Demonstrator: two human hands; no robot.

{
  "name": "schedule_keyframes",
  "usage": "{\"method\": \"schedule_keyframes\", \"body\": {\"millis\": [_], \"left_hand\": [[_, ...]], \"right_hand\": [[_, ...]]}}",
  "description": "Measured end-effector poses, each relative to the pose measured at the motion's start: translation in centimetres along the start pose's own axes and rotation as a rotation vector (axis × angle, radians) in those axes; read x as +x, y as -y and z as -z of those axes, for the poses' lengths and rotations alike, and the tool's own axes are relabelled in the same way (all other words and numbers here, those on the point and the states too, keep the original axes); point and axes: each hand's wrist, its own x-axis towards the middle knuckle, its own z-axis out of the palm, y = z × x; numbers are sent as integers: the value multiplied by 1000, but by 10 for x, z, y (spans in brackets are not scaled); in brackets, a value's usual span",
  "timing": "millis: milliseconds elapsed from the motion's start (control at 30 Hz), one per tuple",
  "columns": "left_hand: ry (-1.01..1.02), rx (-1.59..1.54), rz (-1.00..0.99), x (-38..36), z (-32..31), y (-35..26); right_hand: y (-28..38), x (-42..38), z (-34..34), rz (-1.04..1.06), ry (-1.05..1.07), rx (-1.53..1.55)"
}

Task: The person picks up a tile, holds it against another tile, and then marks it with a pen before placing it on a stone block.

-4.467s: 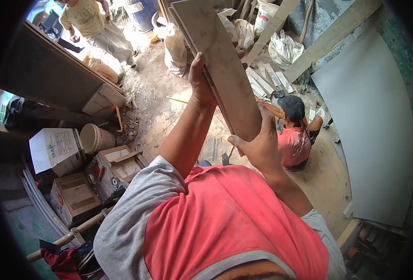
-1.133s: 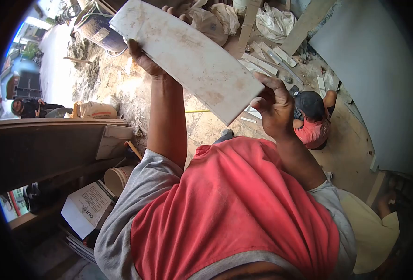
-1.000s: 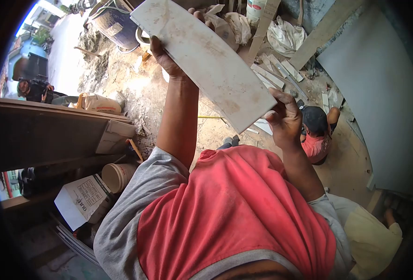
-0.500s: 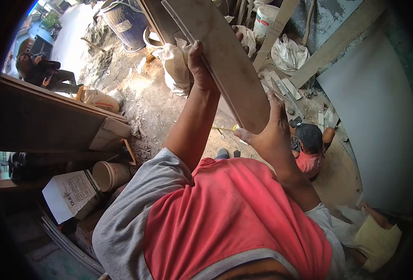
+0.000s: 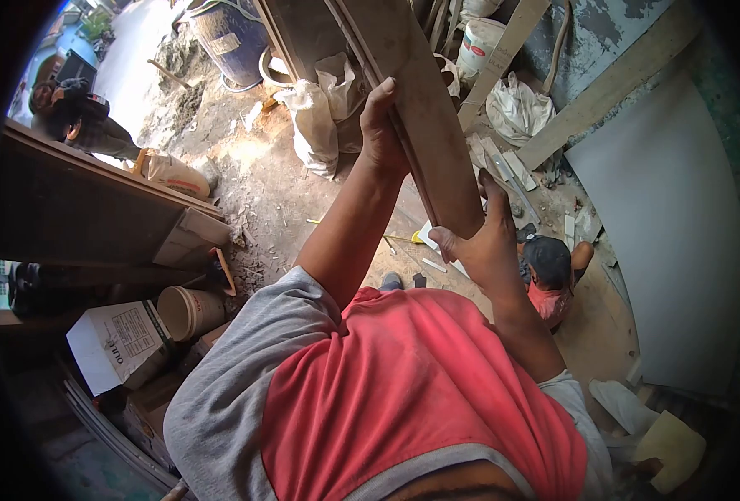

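Note:
A long brown board (image 5: pixel 428 125) runs from the top of the view down to just in front of my chest. My left hand (image 5: pixel 382 129) grips its left edge partway along, with the thumb on the edge and the fingers mostly hidden behind. At the near end my right hand (image 5: pixel 487 242) is wrapped round the board's lower right corner, thumb on the near end and a finger up along the right side. A narrow strip or groove follows the left edge of the board. Its far end is cut off by the frame.
A person in a dark cap (image 5: pixel 547 260) crouches on the floor at right. Another person (image 5: pixel 73 117) is outside at upper left. Around stand a blue drum (image 5: pixel 226 46), white sacks (image 5: pixel 310 125), a cardboard box (image 5: pixel 124 342), a bucket (image 5: pixel 188 313) and a large grey sheet (image 5: pixel 658 225).
The board has swung to a steeper angle in view, and its near end has narrowed. My left hand has shifted slightly right and down. The crouching person's head has moved slightly.

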Motion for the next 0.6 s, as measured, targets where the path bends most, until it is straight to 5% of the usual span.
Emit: {"method": "schedule_keyframes", "body": {"millis": [300,600], "left_hand": [[-38,29,-96,-3,-9,33],[-27,253,-168,-6,-21,34]], "right_hand": [[75,114,45,587,-304,-101],[105,184,50,783,155,-909]]}}
